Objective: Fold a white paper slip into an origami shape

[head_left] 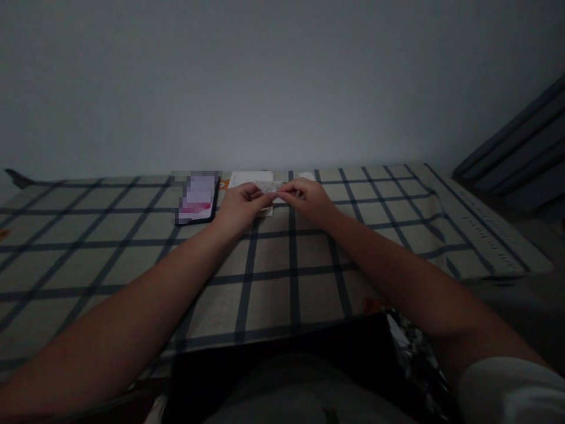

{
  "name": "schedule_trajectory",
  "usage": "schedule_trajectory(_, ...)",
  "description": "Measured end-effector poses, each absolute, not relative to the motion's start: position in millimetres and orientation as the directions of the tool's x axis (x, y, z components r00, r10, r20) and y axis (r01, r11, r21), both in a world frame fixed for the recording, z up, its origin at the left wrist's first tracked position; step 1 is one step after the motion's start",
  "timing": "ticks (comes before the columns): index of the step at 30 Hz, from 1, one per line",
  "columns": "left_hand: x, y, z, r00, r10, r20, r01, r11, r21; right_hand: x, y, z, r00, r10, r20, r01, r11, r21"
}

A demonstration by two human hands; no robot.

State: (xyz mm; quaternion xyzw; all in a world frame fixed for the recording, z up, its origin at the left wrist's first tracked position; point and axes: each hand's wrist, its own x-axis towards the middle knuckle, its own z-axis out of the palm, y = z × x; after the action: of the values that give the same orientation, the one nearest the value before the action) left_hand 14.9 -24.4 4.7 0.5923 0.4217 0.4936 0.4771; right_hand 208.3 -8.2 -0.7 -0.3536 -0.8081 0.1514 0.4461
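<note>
Both hands meet over the far middle of the table, thumbs and fingertips pinched close together. A small, crinkled, whitish piece (pixel 268 186), perhaps thin plastic or paper, is between them. My left hand (pixel 242 203) grips its left side, and my right hand (pixel 305 199) pinches its right side. Under and behind the left hand lies a flat white card or sheet (pixel 251 176), partly covered by the fingers. Another small white piece (pixel 306 175) shows just behind the right hand. The dim light hides finer detail.
A phone (pixel 199 197) with a lit, blurred screen lies left of my hands. The checked tablecloth (pixel 273 253) covers the table up to a plain wall (pixel 282 82). A small orange item (pixel 223 184) sits beside the phone. Dark folded curtain (pixel 521 147) hangs at right.
</note>
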Motion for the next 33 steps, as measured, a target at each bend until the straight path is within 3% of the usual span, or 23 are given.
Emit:
schedule_trajectory(10,11.1,-20.8,1.6,0.204,0.966,0.16,0.054,-0.174,0.983,210.0,-3.7,-4.4,-0.24,0.776,0.583,0.376,0.628,-0.681)
schedule_trajectory(14,11.9,-23.7,6.0,0.255,0.953,0.166,0.036,-0.181,0.983,210.1,-2.3,-7.1,-0.315,0.82,0.478,0.295,0.563,-0.772)
schedule_trajectory(20,15.3,-19.9,4.5,0.186,0.975,0.119,-0.049,-0.111,0.993,209.2,-3.7,-3.1,-0.418,0.837,0.352,0.217,0.468,-0.856)
schedule_trajectory(25,18.3,-19.9,0.9,0.15,0.988,0.046,-0.128,-0.027,0.991,209.5,-1.4,-4.3,-0.376,0.864,0.336,0.115,0.403,-0.908)
schedule_trajectory(33,15.2,-21.8,3.2,0.128,0.989,0.076,-0.044,-0.071,0.997,210.6,-4.4,1.1,-0.403,0.87,0.285,0.095,0.35,-0.932)
